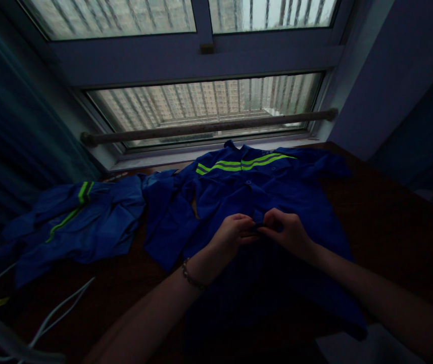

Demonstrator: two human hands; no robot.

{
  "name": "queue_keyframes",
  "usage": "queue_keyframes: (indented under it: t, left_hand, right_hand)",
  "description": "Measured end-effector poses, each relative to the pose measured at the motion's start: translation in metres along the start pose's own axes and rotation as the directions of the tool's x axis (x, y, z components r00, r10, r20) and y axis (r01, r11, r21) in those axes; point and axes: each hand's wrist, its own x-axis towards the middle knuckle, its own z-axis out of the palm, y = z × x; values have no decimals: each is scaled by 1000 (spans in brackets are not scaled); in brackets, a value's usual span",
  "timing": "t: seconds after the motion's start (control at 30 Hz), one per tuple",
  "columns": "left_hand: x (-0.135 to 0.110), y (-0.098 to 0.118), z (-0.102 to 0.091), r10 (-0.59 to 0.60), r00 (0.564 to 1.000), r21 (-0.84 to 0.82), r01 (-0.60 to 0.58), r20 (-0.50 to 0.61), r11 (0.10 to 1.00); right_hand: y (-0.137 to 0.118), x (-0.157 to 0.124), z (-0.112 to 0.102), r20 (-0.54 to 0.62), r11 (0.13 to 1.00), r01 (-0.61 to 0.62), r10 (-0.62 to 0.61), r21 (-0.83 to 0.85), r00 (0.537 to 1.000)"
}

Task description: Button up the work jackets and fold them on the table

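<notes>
The blue work shirt (224,197) lies front up on a dark wooden table (394,217), its collar end pointing to the window (203,101) and its hem toward the person; two bright green stripes (227,166) cross its chest. The left hand (233,232), with a bracelet (191,275) at its wrist, is over the middle of the shirt's front, fingers bent and nearly closed, thumb and fingertips pinching the cloth at the front opening. The right hand (288,232) meets it there from the shirt's other side, its thumb and forefinger closed on the same bit of edge, the remaining fingers curled. The spot between the fingertips is too dark to tell whether a button is in it. Left of the shirt lies a second blue garment (102,217), rumpled, also green-striped. Beyond the shirt's collar, a rail (216,127) runs across the window. White cables (87,284) are nearer the person, to the shirt's left.
</notes>
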Motion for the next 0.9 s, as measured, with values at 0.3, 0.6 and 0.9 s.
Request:
queue_keyframes:
  t: [0.3, 0.6, 0.9]
  left_hand:
    - [0, -3, 1, 121, 993, 20, -121, 2, 992]
    - [-3, -4, 4, 304, 944, 216, -326, 126, 921]
    - [-4, 1, 7, 272, 948, 314, -312, 164, 897]
  right_hand:
    - [-1, 2, 1, 41, 982, -117, 112, 146, 993]
    - [6, 7, 4, 316, 712, -451, 325, 538, 891]
    - [3, 16, -15, 352, 810, -447, 321, 379, 879]
